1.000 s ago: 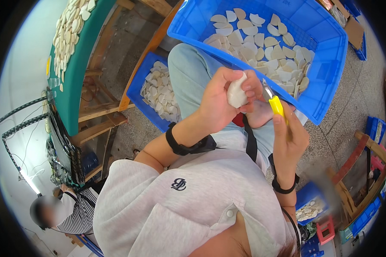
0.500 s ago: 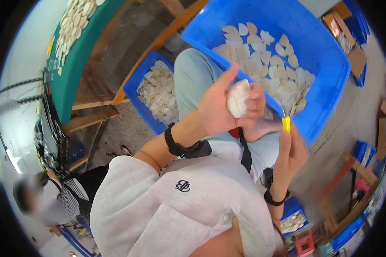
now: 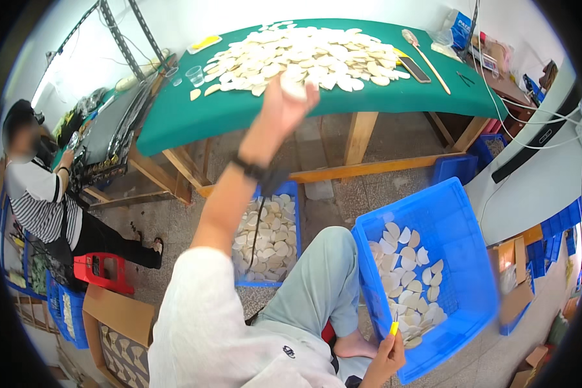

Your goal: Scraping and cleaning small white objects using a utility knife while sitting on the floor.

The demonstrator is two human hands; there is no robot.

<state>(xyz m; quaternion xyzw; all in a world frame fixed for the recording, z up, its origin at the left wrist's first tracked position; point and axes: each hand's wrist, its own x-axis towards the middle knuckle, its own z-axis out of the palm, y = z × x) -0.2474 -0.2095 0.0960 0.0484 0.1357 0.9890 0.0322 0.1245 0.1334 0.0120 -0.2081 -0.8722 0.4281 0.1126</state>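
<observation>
My left hand (image 3: 282,111) reaches out to the front edge of a pile of off-white flat pieces (image 3: 317,52) on the green-covered table (image 3: 239,116). A whitish rounded piece (image 3: 293,88) sits between its thumb and fingers; motion blurs its outline. Low at the right, my right hand (image 3: 388,357) is closed round a small yellow-handled tool (image 3: 394,328) with a thin metal tip pointing up. That tool is beside the near left wall of a large blue bin (image 3: 462,271), where many half-round whitish pieces (image 3: 407,278) lie.
A second blue bin (image 3: 265,283) of pieces stands beside my left knee. On the table are a clear cup (image 3: 195,76), a phone (image 3: 415,69) and a wooden-handled brush (image 3: 427,61). A person (image 3: 42,187) stands at far left near a red stool (image 3: 103,270) and a cardboard box (image 3: 119,310).
My view has swung up toward the table. My left hand has moved from in front of my body, where it held a whitish piece, to the pile. My right hand still grips the tool.
</observation>
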